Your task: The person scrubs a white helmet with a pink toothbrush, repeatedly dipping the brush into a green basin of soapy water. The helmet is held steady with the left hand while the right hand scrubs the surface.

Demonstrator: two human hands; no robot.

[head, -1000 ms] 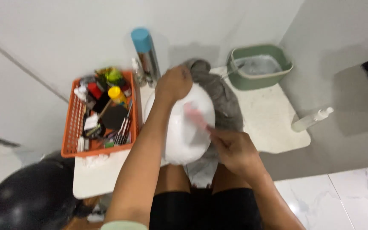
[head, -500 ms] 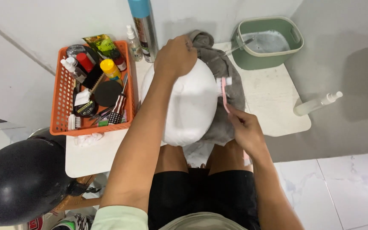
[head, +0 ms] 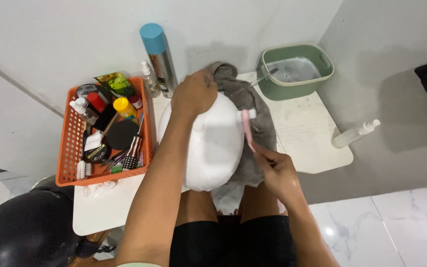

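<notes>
Gripping the far end of a white rounded object, the left hand is closed over its top and pins it against a grey cloth on the white worktop. The right hand has its grip closed on the handle of a pink toothbrush, whose white head touches the object's right flank, just beyond the fingers.

A second ago the brush lay across the top of the white object, close to the left grip; half a second ago it had moved to the right edge, and now it stands there nearly upright with the right hand drawn lower, toward the body. By my reading, the scrubbing has passed from the crown to the side, so the top is likely done and the flank is being worked. The left grip has stayed where it was throughout.

Left of the holding grip sits an orange basket of bottles and brushes, with a tall blue-capped spray can just beyond it. Beyond the brush grip stands a green basin of water, and a clear bottle lies off to its right.
</notes>
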